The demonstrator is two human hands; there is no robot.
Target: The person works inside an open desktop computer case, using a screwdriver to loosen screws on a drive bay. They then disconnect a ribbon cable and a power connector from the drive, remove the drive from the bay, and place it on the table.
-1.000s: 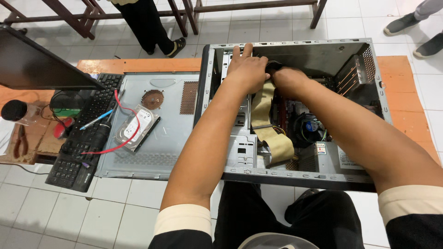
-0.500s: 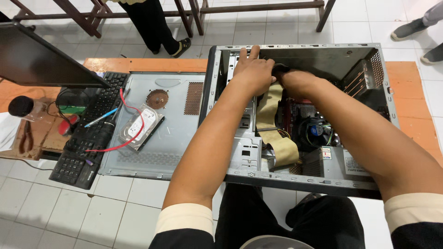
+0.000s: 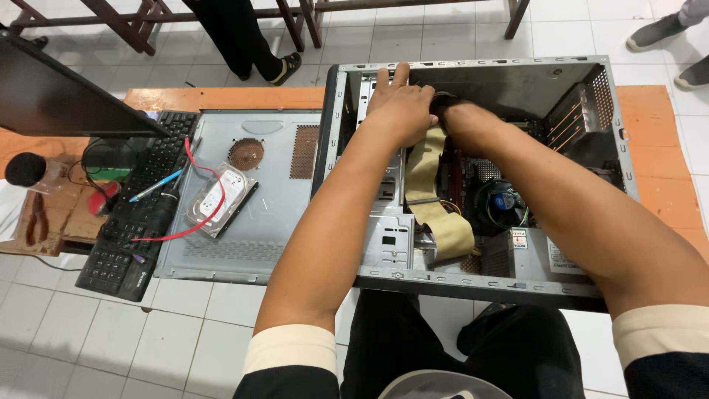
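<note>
Inside the open computer case (image 3: pixel 473 170), which lies on its side on a low wooden table (image 3: pixel 657 155), both hands meet near the far upper wall. Lying flat this way, the case lets the person reach straight down into it from above. The left hand (image 3: pixel 399 111) rests palm down on the metal drive cage (image 3: pixel 380 199), fingers stretched toward the rim, seemingly to steady itself there. The right hand (image 3: pixel 447 107) is tucked just beside and partly under the left; it seems to close on the top end of the wide beige ribbon cable (image 3: pixel 432 192), but whether its fingers are clamped on the cable or on a dark part behind it I cannot tell. The cable hangs down from the hands and folds near the front edge of the case.

Beside the case lies its removed side panel (image 3: pixel 251 192), serving as a tray for a hard drive (image 3: pixel 218 199) with a red cable (image 3: pixel 199 177) looping over it. A keyboard (image 3: pixel 136 214) sits further left.

The right forearm covers much of the circuit board; only the cooling fan (image 3: pixel 502 203) shows. Another person's legs are cut off at the top edge.
</note>
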